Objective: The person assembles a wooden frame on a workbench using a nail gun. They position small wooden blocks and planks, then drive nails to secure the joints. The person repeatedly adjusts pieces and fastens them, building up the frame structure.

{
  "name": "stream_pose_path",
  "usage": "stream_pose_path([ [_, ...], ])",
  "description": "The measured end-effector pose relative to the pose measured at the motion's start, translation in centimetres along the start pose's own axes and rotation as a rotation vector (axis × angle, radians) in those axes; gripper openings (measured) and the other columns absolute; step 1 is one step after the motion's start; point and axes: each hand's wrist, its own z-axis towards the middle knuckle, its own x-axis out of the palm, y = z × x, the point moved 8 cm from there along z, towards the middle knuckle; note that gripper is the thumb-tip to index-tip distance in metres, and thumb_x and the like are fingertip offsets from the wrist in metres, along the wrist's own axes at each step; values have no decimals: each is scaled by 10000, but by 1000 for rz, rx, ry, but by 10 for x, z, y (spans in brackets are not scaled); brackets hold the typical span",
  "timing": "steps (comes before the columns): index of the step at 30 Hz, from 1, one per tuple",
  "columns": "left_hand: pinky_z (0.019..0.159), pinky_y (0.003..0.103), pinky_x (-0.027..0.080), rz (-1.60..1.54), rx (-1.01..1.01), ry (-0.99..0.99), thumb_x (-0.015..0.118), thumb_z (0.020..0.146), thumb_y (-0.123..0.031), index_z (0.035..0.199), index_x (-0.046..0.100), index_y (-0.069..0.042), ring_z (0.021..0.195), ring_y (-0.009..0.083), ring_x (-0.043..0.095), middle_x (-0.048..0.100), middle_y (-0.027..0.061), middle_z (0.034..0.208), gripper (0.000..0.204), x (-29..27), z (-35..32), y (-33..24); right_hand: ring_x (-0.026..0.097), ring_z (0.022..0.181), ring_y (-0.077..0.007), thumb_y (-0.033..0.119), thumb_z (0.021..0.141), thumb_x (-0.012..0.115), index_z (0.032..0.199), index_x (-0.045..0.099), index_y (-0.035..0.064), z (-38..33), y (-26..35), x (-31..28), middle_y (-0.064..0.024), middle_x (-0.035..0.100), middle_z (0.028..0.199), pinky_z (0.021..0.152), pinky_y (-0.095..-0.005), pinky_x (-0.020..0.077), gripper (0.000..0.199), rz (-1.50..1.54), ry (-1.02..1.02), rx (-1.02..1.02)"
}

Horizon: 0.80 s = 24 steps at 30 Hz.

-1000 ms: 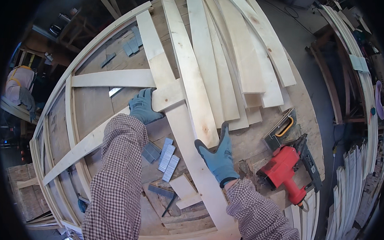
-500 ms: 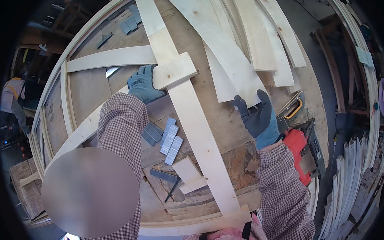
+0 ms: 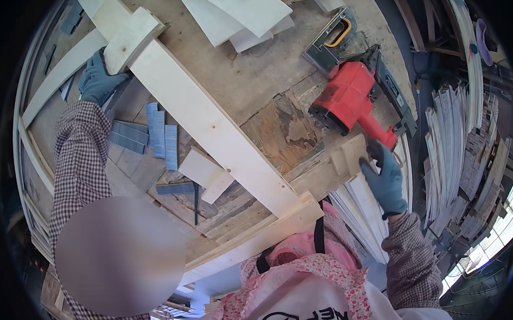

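Note:
My left hand (image 3: 98,80), in a blue-grey glove, grips the end of a short pale wooden block (image 3: 130,39), thumb and fingers around its near end. The block lies across a long wooden slat (image 3: 212,124), where a curved slat meets it from the left. My right hand (image 3: 386,180), gloved the same way, is at the table's right edge with thumb and forefinger apart and nothing between them. Just left of it lie small wooden pieces (image 3: 348,155). Above it rests a red nail gun (image 3: 351,98), its handle end close to my fingertips.
Strips of blue-grey staples (image 3: 157,133) and two small wood offcuts (image 3: 201,170) lie inside the frame. Loose pale boards (image 3: 217,15) are stacked at the far side. A dark metal tool with a yellow-edged handle (image 3: 333,37) lies beyond the nail gun. Long slats (image 3: 366,213) stand beside the table.
My right hand has let go of the loose board and moved nearer, to the table's right edge. The view has swung right and down. My left hand stays on the block.

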Motion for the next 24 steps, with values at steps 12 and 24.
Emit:
stream_pose_path([
  [12,976,450,362,-16,-87,139,767,472,-512,1330,341,-130,1178,318,432,425,152,1256,1032,-12,-15,-10,463,1099,-312,221,564,779,1259,391,-14,-28,18,46,-168,463,1160,961,-415,369,830,67,-46,8],
  [24,1000,433,313,-34,-104,186,768,462,-511,1334,334,-117,1195,301,413,413,146,1276,1050,-12,-12,-12,587,997,-291,416,728,719,1313,321,-18,257,351,51,-215,529,1140,827,-384,490,830,373,-428,-445],
])
